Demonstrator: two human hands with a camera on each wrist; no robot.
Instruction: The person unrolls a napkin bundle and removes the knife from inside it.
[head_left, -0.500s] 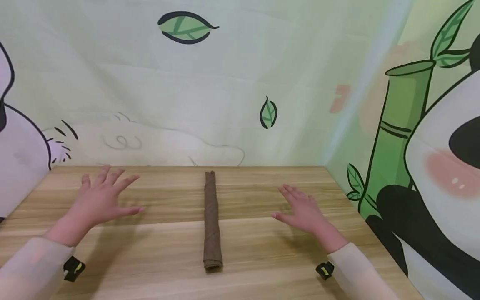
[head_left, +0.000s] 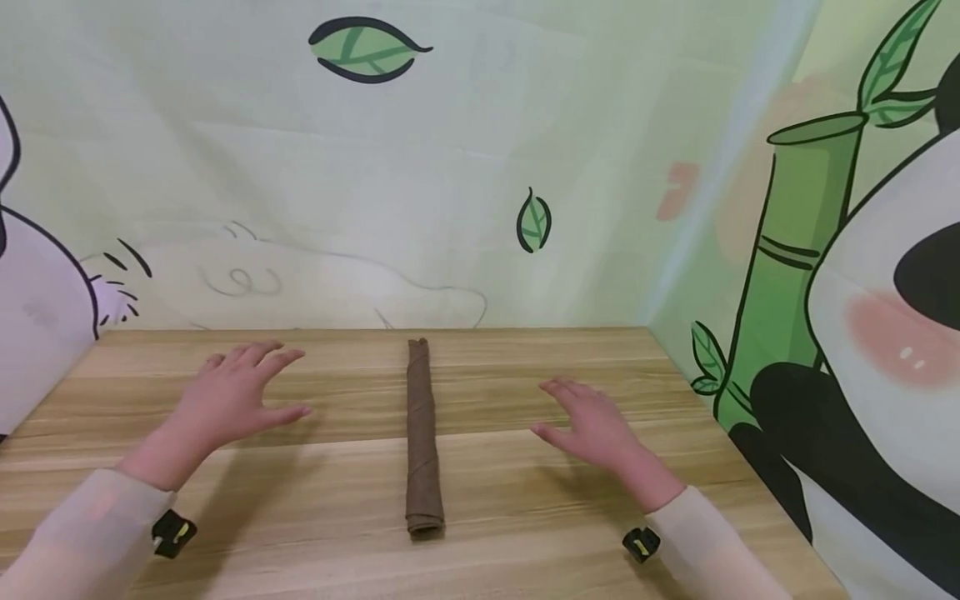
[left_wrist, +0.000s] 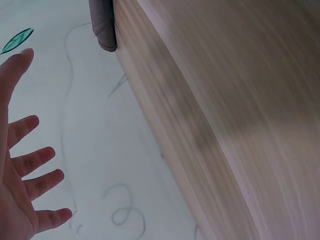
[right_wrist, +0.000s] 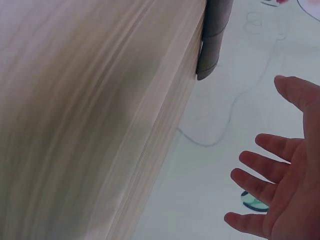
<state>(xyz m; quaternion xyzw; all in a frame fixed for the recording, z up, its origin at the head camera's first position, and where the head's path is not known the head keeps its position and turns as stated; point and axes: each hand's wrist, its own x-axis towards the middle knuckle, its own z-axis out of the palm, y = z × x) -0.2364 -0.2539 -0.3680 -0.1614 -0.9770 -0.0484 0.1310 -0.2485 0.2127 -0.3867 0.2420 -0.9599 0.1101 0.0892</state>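
A rolled-up brown cloth (head_left: 423, 442) lies lengthwise on the wooden table, its rolled end facing me. To its left my left hand (head_left: 228, 402) hovers above the tabletop, fingers spread and holding nothing. On the other side my right hand (head_left: 596, 423) is also raised over the wood, thumb apart from the fingers, with nothing in it. Neither hand touches the cloth. Part of the roll (left_wrist: 103, 25) shows at the top of the left wrist view, and its end (right_wrist: 212, 42) appears in the right wrist view too.
The wooden table (head_left: 540, 517) meets a pale printed backdrop (head_left: 450, 150) at its far edge. A panda and bamboo print (head_left: 802, 250) covers the right wall. A small black device (head_left: 174, 533) sits at the left cuff, another (head_left: 641, 544) at the right.
My left hand has moved right, toward the cloth, and its fingers are less spread. My right hand has shifted slightly left. The rolled cloth stays in place on the table.
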